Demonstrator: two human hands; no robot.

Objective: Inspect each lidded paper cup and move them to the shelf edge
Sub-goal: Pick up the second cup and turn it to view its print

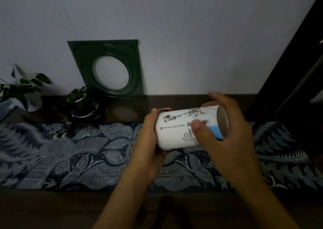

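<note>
Both forearms reach in. Left hand [148, 141] cups the lid end, right hand [225, 132] clasps the base of the sideways cup [176, 130]. Rotate it slowly, keeping that lid supported.

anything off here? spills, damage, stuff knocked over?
No spill or damage shows. The only unusual thing: the paper cup is held on its side above the patterned cloth, lid end in the left hand, base toward the right hand. The two potted plants stand upright.
</note>
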